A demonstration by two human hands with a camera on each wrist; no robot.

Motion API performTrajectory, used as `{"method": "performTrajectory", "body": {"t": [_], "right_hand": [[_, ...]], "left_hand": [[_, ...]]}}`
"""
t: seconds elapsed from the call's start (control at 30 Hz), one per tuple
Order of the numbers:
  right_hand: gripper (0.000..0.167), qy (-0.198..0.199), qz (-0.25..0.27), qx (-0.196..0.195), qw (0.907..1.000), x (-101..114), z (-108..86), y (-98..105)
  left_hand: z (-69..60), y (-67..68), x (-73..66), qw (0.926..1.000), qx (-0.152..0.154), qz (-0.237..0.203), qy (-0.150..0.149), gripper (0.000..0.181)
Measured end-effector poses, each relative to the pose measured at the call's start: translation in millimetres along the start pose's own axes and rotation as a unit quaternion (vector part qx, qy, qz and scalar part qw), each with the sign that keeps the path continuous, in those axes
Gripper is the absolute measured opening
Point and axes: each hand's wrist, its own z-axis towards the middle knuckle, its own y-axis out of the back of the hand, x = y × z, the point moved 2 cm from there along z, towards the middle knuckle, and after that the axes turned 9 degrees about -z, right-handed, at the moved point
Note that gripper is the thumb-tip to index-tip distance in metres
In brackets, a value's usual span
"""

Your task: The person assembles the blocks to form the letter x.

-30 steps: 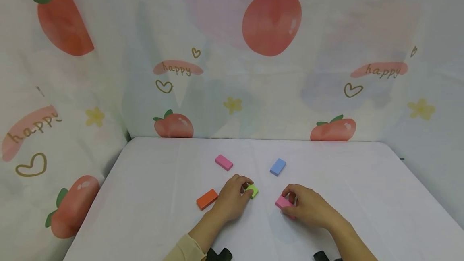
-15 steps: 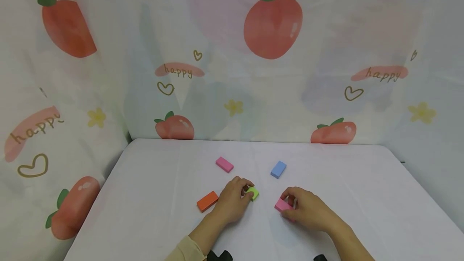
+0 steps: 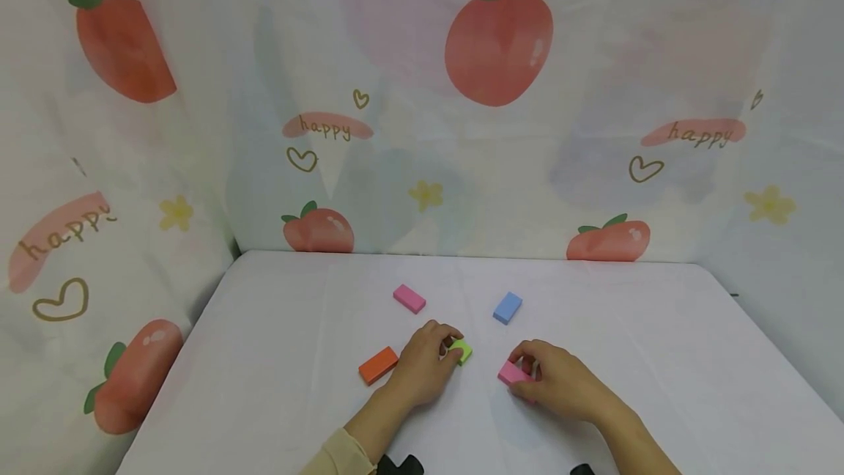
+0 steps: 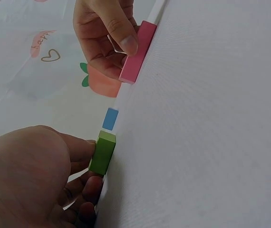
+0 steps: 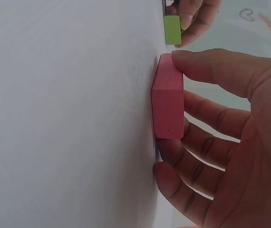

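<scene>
In left hand (image 3: 422, 365), pinched btwn thumb & fingers: green block (image 3: 464, 352), nr middle of worktop (image 3: 297, 328). In right hand (image 3: 560, 380), also pinched, thumb vs fingers: near pink block (image 3: 511, 372), to the right of green & a bit nearer, w/ bare worktop btwn the two, so apart. Both low down; can't tell for sure re full contact underneath. For doing this hold well, prob. best to go light but even on both pinches, w/ no hard squeezing, given likely risk of tipping or twisting a small block. Hold fingertips low on the sides, & leave facing ends of green & pink uncovered where poss., for a clear look at the gap & angle btwn them. If shifting either, slide flat & slow, one small nudge at a time, steadying the other meanwhile; no lifting unless needed, prob. Mind left hand esp.: orange block (image 3: 378, 366) just to its left, close enough to knock w/ a backward or leftward swing; can't tell if touching. Less worry re far pink block (image 3: 409, 299), out on far left, or blue block (image 3: 508, 308), beyond near pink block on far right, but watch knuckles if reaching far. On letting go, open thumb & fingers evenly, then straight up, to avoid dragging.
</scene>
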Motion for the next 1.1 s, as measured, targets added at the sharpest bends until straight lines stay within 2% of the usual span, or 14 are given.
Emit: {"method": "performTrajectory", "body": {"t": [0.43, 1.1], "right_hand": [[0.031, 0.016, -0.006, -0.015, 0.9997, 0.8, 1.3, -1.7], [0.03, 0.012, -0.003, -0.015, 0.9998, 3.6, 1.2, -4.5]], "left_hand": [[0.2, -0.2, -1.1, 1.0, -0.003, 0.002, 0.001, 0.021], [-0.4, -0.1, -1.4, 1.0, -0.003, 0.006, -0.003, 0.02]]}}
